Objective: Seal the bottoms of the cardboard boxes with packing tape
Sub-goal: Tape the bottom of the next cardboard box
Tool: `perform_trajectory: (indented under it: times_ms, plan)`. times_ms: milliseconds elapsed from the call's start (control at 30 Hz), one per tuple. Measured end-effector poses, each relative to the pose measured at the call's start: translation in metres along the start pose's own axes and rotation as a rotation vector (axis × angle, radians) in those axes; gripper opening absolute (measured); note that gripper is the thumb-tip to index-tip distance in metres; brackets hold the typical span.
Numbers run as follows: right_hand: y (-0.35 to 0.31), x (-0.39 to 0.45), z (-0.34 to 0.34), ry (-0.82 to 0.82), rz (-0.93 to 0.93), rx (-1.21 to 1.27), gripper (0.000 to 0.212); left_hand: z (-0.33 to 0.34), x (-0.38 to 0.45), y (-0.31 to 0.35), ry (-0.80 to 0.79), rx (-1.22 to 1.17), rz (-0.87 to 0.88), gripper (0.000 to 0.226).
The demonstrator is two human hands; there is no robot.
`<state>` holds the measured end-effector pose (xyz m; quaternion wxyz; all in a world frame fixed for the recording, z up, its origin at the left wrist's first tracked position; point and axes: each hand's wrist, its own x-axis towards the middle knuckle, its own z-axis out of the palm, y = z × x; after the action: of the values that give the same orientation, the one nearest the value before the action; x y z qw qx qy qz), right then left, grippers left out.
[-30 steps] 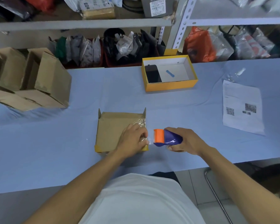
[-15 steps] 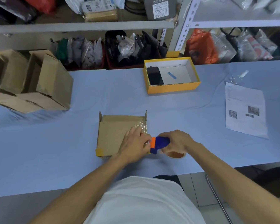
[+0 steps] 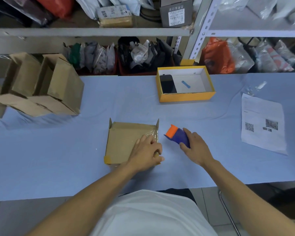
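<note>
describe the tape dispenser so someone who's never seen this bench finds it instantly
On the blue table, look near the front edge, just right of the flat cardboard box that the left hand presses on. The tape dispenser lies there under the right hand. It is the only purple thing on the table, with an orange end toward the box.

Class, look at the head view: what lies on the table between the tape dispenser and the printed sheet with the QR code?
Nothing: between the tape dispenser and the printed sheet, the head view shows only bare blue table cover.
</note>
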<state>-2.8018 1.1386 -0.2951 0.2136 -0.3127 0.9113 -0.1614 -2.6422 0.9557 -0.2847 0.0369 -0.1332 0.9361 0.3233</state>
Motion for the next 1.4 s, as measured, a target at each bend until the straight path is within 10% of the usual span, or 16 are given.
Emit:
perform_trajectory:
  times_ms: [400,733,900,1067,1400]
  plan:
    - [-0.04,0.049,-0.004,0.029,-0.293,-0.081,0.038,0.026,-0.028,0.035,0.37,0.133,-0.22,0.035]
    - [-0.103,0.083,-0.003,-0.754,-0.39,0.093,0.101,0.048,-0.074,0.036,0.691,0.069,-0.566,0.039]
    - [-0.1,0.056,0.024,-0.684,-0.517,0.561,0.08,0.05,-0.082,0.03,0.891,-0.182,-0.696,0.021]
    - [-0.093,0.042,0.021,-0.724,-0.513,0.619,0.05,0.042,-0.096,0.032,0.835,-0.415,-0.782,0.053]
    - [-0.116,-0.002,-0.009,-0.475,-0.487,0.759,0.017,0.01,-0.092,0.07,1.156,-0.392,-0.806,0.014]
